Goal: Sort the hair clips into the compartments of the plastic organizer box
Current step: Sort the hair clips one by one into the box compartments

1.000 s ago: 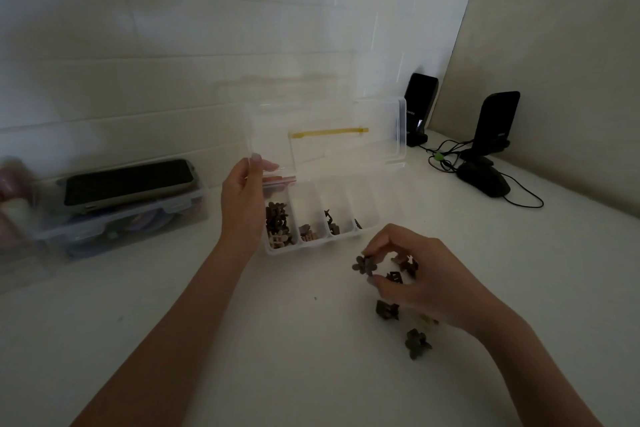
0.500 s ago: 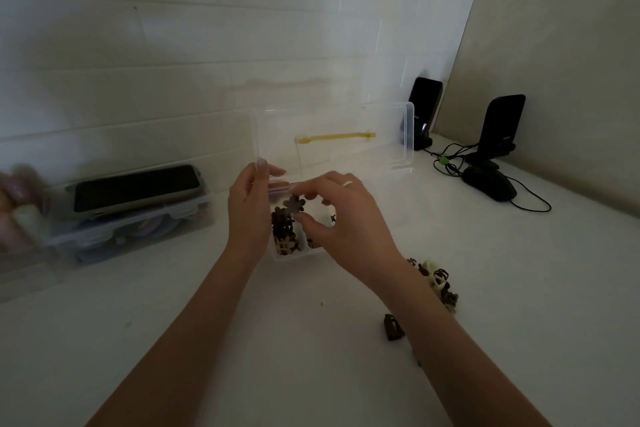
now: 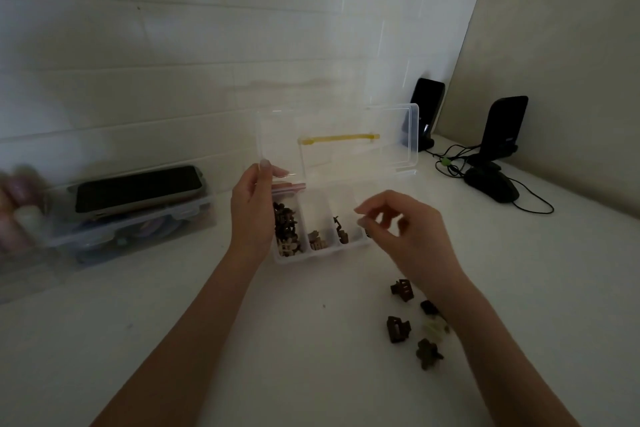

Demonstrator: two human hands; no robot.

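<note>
**Right hand empty again, back from the box**

Half a second ago our right hand held a flower-shaped clip over the leftmost compartment, close to the left hand. Now the right hand (image 3: 403,232) is further right, at the right end of the plastic organizer box (image 3: 322,251), and we see no clip in it; the fingers are loosely curled and apart, and a little blurred. One second ago this hand was down at the loose pile on the table, pinching that clip.

The left hand (image 3: 254,211) has not moved. It holds the left edge of the box, with the thumb and fingertips closed on the corner where the clear lid (image 3: 346,121) stands up. The lid is open and upright, with a yellow handle (image 3: 339,139) seen through it.

The box lies between the two hands. Its leftmost compartment, just beside the left hand, has the biggest heap of dark clips (image 3: 285,234). The next two compartments have only a few clips each at the near end.

The unsorted hair clips (image 3: 401,289) lie on the white table (image 3: 173,322) below the right wrist, near the forearm, partly hidden by it.
</note>
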